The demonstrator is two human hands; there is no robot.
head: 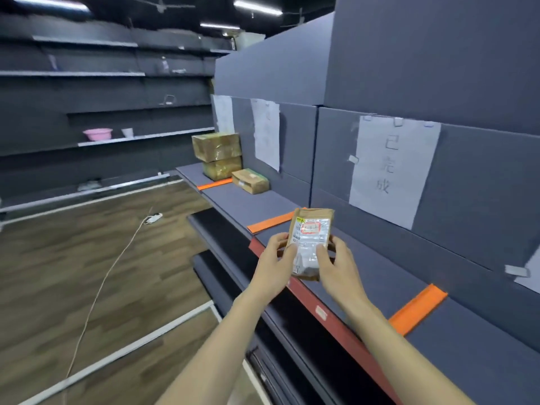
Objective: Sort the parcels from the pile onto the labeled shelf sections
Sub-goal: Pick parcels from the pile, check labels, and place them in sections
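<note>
Both hands hold a small brown parcel (310, 238) with a white shipping label, upright above the front edge of the grey shelf (388, 276). My left hand (273, 260) grips its left side and my right hand (337, 266) grips its lower right. Orange strips (273, 222) (416, 309) divide the shelf into sections. White paper labels (391, 168) (266, 133) hang on the back wall above the sections. Further along the shelf, two cardboard boxes (217, 154) are stacked, and a smaller flat box (250, 180) lies in the section beside them.
Lower dark shelves (230, 258) jut out below the top shelf. A white cable with a power strip (153, 218) runs across the wooden floor on the left. Wall shelving at the far left carries a pink basin (98, 133) and a white cup (127, 132).
</note>
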